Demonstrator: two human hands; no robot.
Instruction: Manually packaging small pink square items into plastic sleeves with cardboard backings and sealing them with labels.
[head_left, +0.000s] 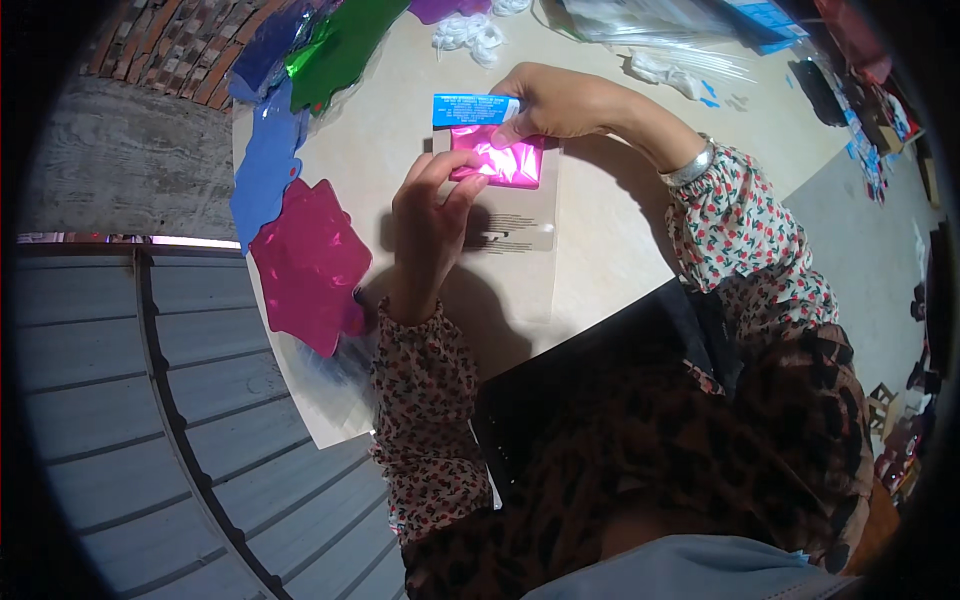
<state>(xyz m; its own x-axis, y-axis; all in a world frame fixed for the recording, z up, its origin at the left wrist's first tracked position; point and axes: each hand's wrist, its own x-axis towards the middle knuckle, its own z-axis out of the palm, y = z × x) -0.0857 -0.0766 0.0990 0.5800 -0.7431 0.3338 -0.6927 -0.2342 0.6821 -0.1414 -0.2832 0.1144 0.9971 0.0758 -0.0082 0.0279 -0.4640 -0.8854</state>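
I'm watching a foil packet (522,172) flashing bright pink beside its blue card (468,110). Around it, foil sheets are gleaming: magenta (312,262) at eight o'clock, blue (266,172) at nine, green (345,50) at ten. Cream sleeves (745,225) are showing red flowers and green leaves.

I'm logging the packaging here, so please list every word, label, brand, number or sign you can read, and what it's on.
None can be read reliably.
Blue card in the right hand: rows of white print, too small to read.
Clear sheet below the pink foil: dark printed lines, too small and blurred.
Blue packaging at upper right: any print is too small.
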